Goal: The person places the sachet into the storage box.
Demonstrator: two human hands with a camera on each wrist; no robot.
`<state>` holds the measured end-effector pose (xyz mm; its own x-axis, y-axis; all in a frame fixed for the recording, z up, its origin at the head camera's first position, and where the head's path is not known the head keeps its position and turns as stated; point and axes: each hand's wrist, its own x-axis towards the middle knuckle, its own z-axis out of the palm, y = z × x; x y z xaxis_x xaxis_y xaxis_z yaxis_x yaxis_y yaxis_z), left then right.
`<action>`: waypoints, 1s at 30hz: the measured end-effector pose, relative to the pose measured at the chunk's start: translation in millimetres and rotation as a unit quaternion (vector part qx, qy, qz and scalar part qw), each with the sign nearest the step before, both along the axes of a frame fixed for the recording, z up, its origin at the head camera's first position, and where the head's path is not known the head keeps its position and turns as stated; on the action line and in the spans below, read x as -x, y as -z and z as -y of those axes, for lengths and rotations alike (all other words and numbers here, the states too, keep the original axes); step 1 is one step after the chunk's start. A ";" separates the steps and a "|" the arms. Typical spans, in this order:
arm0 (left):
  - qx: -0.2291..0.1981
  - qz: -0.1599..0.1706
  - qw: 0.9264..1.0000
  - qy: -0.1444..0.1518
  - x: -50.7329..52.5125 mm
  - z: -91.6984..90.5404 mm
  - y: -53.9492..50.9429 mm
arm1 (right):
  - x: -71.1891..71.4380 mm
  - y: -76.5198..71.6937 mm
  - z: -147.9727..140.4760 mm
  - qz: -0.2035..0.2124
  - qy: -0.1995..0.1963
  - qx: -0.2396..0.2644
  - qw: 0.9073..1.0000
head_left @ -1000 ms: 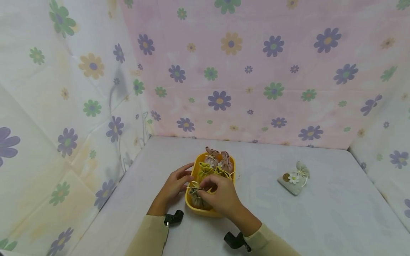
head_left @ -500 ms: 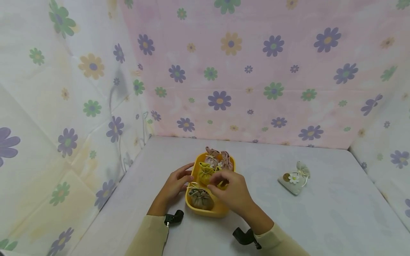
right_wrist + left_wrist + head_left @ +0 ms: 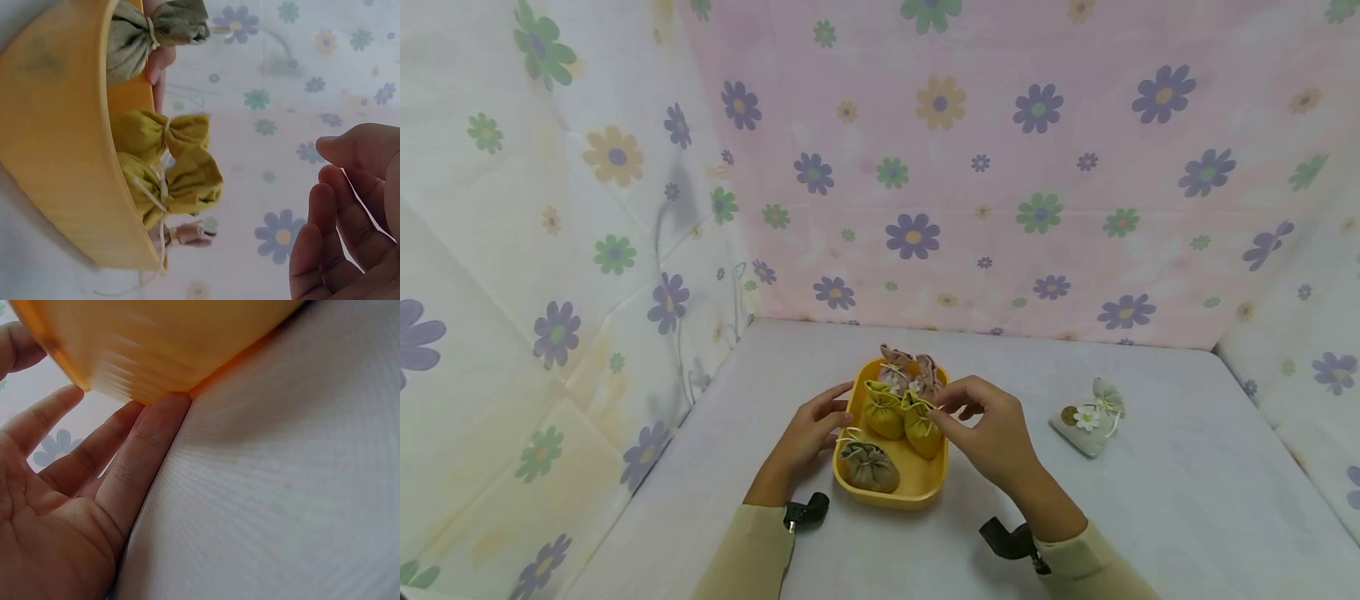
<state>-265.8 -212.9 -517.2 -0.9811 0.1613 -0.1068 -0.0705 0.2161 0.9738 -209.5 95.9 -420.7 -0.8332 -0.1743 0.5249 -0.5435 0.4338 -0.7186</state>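
Observation:
A yellow plastic basket (image 3: 898, 501) stands on the table. My left hand (image 3: 805, 435) touches its left side; in the left wrist view the fairly straight fingers (image 3: 140, 450) meet the outer wall. My right hand (image 3: 1000, 437) hovers at the basket's right rim, loosely bent and holding nothing. A grey-green drawstring pouch (image 3: 870, 469) lies in the near left corner. Two mustard-yellow pouches, one left (image 3: 883, 412) and one right (image 3: 922, 432), sit side by side in the middle. Behind them are two dusty-pink pouches (image 3: 895, 372), partly hidden.
A pale grey-green pouch (image 3: 1088, 423) with a white flower and a brown round patch lies on the white tabletop (image 3: 1180, 500) to the right. Flower-print cloth (image 3: 985, 283) hangs behind and along both sides.
My right hand has left the grey-green pouch and moved right, out over the basket's right rim. That pouch stays in the near left corner. The left hand has kept its place.

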 end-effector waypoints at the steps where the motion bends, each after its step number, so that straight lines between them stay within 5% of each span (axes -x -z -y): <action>1: -0.001 -0.002 1.000 -0.001 -0.4 -0.3 -0.5 | 0.1 -1.0 -2.5 0.000 0.004 0.000 1.000; 22: -0.004 0.001 1.000 -0.006 -2.3 1.8 2.9 | 23.3 0.7 -74.8 -0.025 0.132 -0.007 0.991; 30: 0.000 0.003 1.000 -0.009 -1.7 -1.0 0.6 | 29.3 0.7 -107.6 0.016 0.198 -0.021 0.980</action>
